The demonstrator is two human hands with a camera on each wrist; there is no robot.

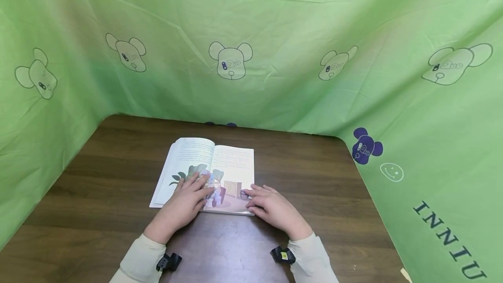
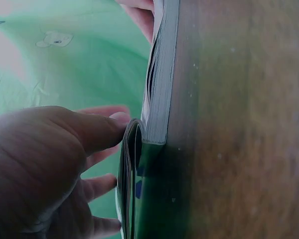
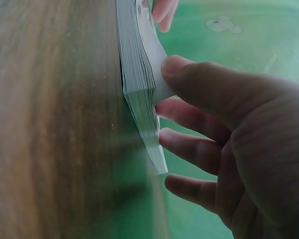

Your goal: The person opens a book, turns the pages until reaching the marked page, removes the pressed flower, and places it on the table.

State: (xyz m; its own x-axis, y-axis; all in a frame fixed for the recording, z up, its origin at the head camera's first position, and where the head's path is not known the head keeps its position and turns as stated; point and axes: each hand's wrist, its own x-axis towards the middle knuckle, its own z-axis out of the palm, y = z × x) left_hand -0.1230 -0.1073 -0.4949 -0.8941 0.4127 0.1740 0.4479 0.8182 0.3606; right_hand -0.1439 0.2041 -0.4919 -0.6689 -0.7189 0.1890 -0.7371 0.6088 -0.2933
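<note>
White-paged illustrated book's (image 1: 232, 163) lying open on a dark brown wood-grain table (image 1: 310, 169), roughly 12 o'clock from the wearer. Left hand (image 1: 182, 204) at its 7, right hand (image 1: 277, 211) at 4, both pretty relaxed, fingers uncurled, just resting on it.

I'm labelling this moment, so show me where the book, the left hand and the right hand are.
Book (image 1: 227, 166): head view, on its right-hand page.
Left hand (image 1: 184, 201): head view, on the back of the hand.
Right hand (image 1: 276, 207): head view, on the back of the hand.
</note>
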